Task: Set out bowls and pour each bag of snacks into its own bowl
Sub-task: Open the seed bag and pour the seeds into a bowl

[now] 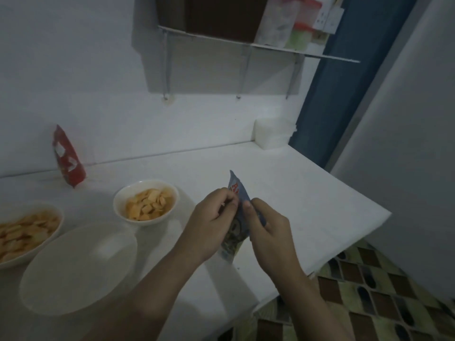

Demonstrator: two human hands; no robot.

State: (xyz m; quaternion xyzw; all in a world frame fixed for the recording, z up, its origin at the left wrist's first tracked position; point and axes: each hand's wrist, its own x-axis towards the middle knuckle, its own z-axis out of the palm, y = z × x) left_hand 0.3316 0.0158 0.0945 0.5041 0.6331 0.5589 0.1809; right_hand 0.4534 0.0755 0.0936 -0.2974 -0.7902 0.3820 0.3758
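Note:
A small blue snack bag [235, 238] hangs upright above the white counter [307, 205], held between both hands. My left hand [211, 217] pinches its top edge from the left, and my right hand [268, 230] pinches it from the right. An empty white bowl [78, 269] sits at the front left. Behind it a small white bowl [147, 217] holds orange snacks. A third bowl [32, 252] with orange snacks is cut off by the left edge. A red snack bag [67, 157] leans against the wall at the back left.
A white box [273, 134] stands in the counter's back right corner. A wall shelf [258, 44] with containers hangs above. The counter's right edge drops to a patterned tiled floor [369, 291]. A blue door frame [327, 89] rises at the right.

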